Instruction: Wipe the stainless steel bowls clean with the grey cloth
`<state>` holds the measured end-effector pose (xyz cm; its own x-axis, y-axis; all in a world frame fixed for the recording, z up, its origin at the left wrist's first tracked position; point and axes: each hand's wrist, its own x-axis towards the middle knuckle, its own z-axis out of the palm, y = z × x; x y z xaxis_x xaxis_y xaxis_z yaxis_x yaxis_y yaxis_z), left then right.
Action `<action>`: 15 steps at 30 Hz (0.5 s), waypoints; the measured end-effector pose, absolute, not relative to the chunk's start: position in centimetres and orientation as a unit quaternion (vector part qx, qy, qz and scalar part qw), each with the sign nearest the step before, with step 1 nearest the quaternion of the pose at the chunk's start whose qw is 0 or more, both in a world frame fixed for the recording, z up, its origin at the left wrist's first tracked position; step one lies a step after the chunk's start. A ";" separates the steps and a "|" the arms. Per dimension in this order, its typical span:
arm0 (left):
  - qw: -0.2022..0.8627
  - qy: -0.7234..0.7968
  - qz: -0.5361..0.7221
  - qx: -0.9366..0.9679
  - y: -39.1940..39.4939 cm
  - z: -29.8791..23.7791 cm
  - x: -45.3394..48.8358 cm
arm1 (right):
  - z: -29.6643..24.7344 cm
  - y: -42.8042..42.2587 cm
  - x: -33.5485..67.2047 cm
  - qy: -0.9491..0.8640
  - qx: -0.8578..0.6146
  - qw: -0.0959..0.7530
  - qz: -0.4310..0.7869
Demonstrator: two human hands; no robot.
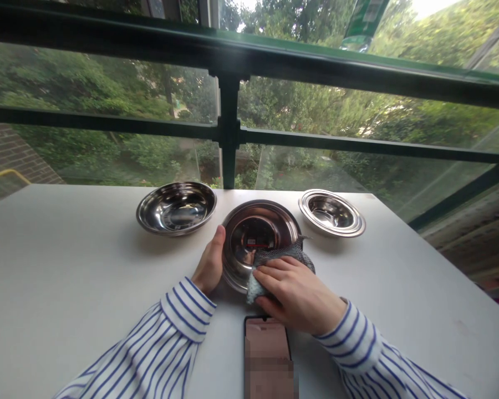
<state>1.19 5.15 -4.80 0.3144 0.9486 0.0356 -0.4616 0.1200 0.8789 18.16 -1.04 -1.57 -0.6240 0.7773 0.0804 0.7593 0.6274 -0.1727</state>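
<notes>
A shiny steel bowl (255, 213) rests at the middle of the white table, between my hands. My left hand (211, 263) grips its left rim, thumb up along the outside; the other fingers are hidden behind and under the edge. Pressed against the bowl's near right side is a grey mesh cloth (280, 252) with a pale bluish part (255, 288). Over this cloth my right hand (297, 291) lies with its fingers closed on it. Just below the bowl, a phone (268, 343) lies flat, partly blurred out.
Another steel bowl (177, 208) stands at the back left of the table (87, 288). A smaller wide-rimmed steel bowl (332, 213) is at the back right. Behind the table's far edge run a dark green railing (228, 100) and glass panes, with trees outside.
</notes>
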 end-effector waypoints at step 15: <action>0.612 0.368 0.500 0.491 4.7 -6.3 0.5 | -4.1 -0.2 15.6 -0.900 -0.387 0.200 0.029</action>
<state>0.48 4.70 -6.30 0.2300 0.9724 0.0403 -0.2509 0.0192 0.9678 15.62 -0.15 -4.15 -0.6201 0.7079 0.3382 0.6847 0.6988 -0.2072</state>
